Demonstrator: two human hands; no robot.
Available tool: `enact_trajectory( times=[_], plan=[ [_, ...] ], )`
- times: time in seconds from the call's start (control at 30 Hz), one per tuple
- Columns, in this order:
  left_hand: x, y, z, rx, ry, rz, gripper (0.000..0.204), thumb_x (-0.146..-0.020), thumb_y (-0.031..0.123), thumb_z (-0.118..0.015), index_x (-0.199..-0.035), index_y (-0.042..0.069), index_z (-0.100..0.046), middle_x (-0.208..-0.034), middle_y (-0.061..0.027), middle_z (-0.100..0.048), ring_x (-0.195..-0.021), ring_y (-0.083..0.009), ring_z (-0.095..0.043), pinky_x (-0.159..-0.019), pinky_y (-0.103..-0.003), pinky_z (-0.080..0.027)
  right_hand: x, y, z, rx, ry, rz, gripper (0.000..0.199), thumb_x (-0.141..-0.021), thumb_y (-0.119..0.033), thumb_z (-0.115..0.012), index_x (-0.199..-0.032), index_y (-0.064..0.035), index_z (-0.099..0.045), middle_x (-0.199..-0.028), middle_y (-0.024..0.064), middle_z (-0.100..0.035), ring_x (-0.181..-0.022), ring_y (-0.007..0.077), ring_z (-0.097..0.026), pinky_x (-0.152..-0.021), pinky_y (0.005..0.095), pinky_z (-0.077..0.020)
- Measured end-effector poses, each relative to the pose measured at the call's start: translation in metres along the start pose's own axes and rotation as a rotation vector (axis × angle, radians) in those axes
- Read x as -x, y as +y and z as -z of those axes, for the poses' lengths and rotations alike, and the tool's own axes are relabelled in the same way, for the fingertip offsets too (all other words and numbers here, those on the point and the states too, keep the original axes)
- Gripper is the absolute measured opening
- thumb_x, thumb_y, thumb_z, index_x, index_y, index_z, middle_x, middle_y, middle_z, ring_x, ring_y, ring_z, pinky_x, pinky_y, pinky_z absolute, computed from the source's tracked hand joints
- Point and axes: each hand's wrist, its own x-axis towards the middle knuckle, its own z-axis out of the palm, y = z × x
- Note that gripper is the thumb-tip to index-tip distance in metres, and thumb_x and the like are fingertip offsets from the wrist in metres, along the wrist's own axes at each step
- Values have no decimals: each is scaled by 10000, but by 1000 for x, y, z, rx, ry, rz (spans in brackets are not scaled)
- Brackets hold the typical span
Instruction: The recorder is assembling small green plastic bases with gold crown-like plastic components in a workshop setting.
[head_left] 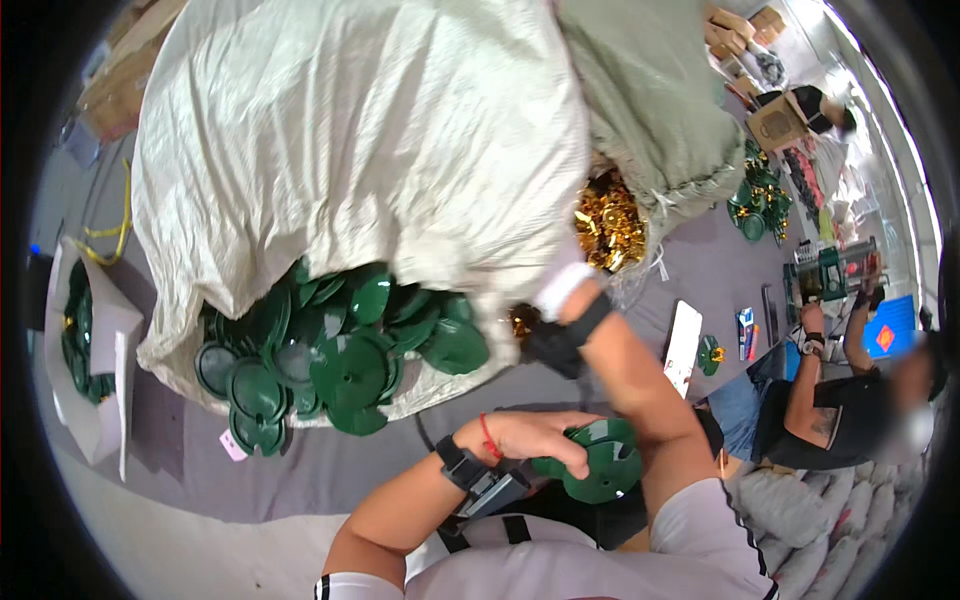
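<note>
A grey tabletop (300, 490) carries a white woven sack (370, 130), green plastic discs (350, 370) spilling toward the near edge. The right hand (562, 286) blurs, grip unclear; the left hand (535, 437) pinches more discs (603, 468) by that edge.

The person's left forearm (405, 508) slants up in front of the body, and the left hand (530, 436) is turned inward across the chest — thumb (574, 459) bent down, fingers (572, 417) pointing rightward in a grip. The right forearm (637, 382) stretches out farther, angled leftward — its right hand (564, 288) just a pale blur to my eye, the finger pose unreadable.
</note>
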Motion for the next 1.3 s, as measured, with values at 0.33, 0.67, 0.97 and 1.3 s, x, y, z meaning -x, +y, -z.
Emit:
enact_trajectory(
  times=[0.33,0.67,0.97,1.3],
  plan=[
    [25,-6,-10,55,238,103,785,-728,152,-729,-1418,-30,-404,-1415,-147,-497,-1318,-247,-456,-1126,-385,-308,38,-33,-54,1703,-163,53,524,-822,-383,-569,-1261,-100,-596,-1123,121,-609,-1111,262,-569,-1042,612,-221],
    [24,-22,10,155,324,-58,664,-774,22,-670,-1394,21,-432,-1281,-99,-594,-1148,-204,-586,-998,-330,-454,97,-42,7,1611,69,188,287,-791,-269,-631,-915,-11,-614,-981,200,-565,-916,351,-578,-789,396,-505],
    [22,5,-10,72,641,-116,624,-776,11,-605,-1377,8,-434,-1243,-120,-601,-1119,-227,-610,-974,-353,-494,154,-46,74,718,482,295,352,-951,-258,-576,-1194,-7,-622,-1236,183,-619,-1208,305,-559,-1024,338,-412],
    [23,-25,-45,63,856,-366,555,-774,43,-571,-1317,-11,-469,-1201,-153,-616,-1083,-301,-630,-957,-444,-511,209,-33,80,1449,422,121,188,-827,-95,-591,-1002,-54,-536,-953,183,-565,-885,426,-584,-761,498,-491]
  ],
)
